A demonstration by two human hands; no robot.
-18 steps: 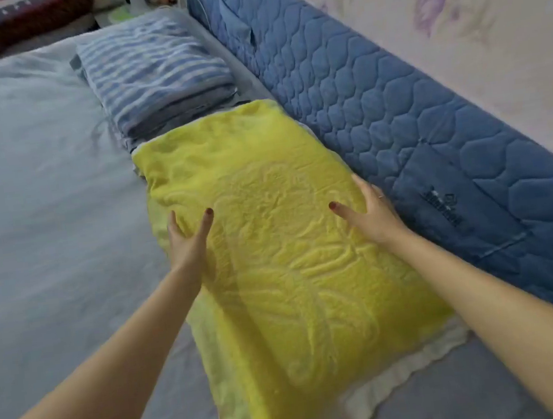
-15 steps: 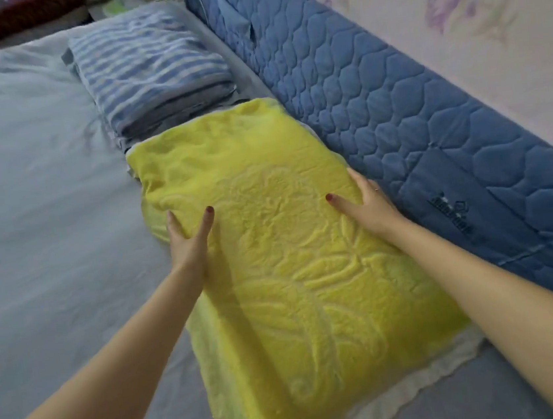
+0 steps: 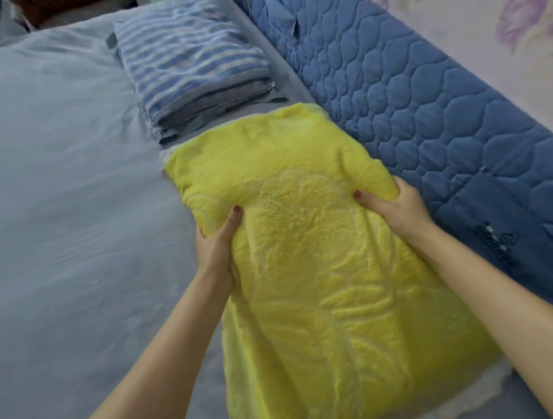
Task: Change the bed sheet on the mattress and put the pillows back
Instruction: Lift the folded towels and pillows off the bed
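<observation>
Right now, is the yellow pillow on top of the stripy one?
No. The yellow pillow lies on the grey sheet, beside the striped pillow, not on it.

You have a fluffy yellow terry-covered pillow (image 3: 327,272) lying flat on the smooth grey-blue fitted bed sheet (image 3: 53,200), its long side running along the right edge of the bed. Just beyond its far end sits a blue-and-white striped pillow (image 3: 189,57), also flat, nearly touching the yellow one.

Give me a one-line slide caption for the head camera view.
Both hands, left and right, grip a yellow pillow on the grey bed sheet, beside a striped pillow.
</observation>
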